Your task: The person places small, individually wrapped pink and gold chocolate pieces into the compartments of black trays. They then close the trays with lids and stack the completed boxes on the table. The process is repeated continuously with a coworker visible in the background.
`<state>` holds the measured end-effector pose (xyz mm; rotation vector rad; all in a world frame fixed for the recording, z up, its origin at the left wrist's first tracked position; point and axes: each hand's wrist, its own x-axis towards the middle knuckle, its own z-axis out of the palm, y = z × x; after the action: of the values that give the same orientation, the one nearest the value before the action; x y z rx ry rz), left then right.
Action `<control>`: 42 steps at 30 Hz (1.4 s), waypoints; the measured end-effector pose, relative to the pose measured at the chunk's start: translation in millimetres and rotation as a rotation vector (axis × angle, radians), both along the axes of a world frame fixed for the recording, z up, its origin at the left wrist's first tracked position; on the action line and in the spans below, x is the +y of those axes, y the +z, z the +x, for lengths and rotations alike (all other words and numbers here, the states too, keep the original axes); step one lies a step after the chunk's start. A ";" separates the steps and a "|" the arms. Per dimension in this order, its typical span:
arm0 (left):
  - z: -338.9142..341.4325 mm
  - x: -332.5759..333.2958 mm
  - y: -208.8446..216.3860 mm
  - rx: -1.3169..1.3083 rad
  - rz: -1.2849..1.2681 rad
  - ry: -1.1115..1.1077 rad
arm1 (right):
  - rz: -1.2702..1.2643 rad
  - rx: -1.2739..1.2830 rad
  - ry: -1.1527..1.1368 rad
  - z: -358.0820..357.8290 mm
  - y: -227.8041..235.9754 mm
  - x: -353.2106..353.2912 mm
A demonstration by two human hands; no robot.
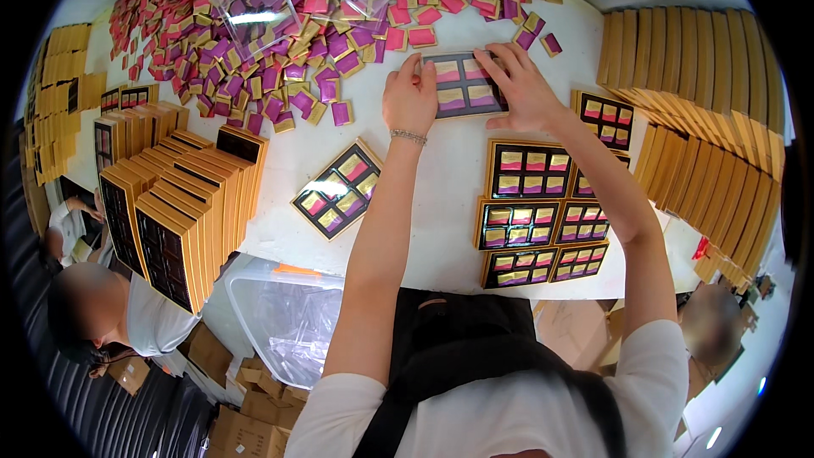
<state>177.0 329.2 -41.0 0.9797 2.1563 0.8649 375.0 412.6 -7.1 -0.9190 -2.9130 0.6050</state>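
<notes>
At the far middle of the white table, a shallow dark tray (463,69) lies with its compartments filled by small pink-and-gold and purple-and-gold packets. A greyish, see-through layer appears to cover it. My left hand (410,98) grips its left end, the thumb along the edge. Around its right end, the fingers and thumb of my right hand (527,89) are curved, the fingertips at the far edge. Closer to me, left of centre, a gold-rimmed black box (341,188) of similar packets rests at an angle beside my left forearm.
Loose packets (331,42) pile at the far left under a clear plastic box (280,0). Stacked gold-edged boxes (182,195) stand left, and more (695,59) right. Several filled boxes (530,171) lie under my right forearm. A clear bin (292,309) sits below the edge. People are at both sides.
</notes>
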 end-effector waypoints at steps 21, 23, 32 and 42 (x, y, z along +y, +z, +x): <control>17.7 -5.0 -18.1 0.230 0.235 0.067 | 0.112 -0.015 0.004 4.1 -8.2 -11.3; 19.9 -5.3 -21.3 0.216 0.265 0.085 | 0.121 -0.061 0.014 1.9 -7.8 -10.8; 25.8 -5.2 -24.3 0.471 0.250 0.078 | 0.144 -0.107 0.056 -11.0 -6.8 -8.8; -100.6 -197.0 55.4 0.319 0.077 0.462 | 0.143 0.341 0.104 -142.4 31.5 -24.4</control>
<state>76.4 132.2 14.4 0.6977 2.7030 1.0671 232.6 388.2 24.4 -0.5855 -2.6653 0.4936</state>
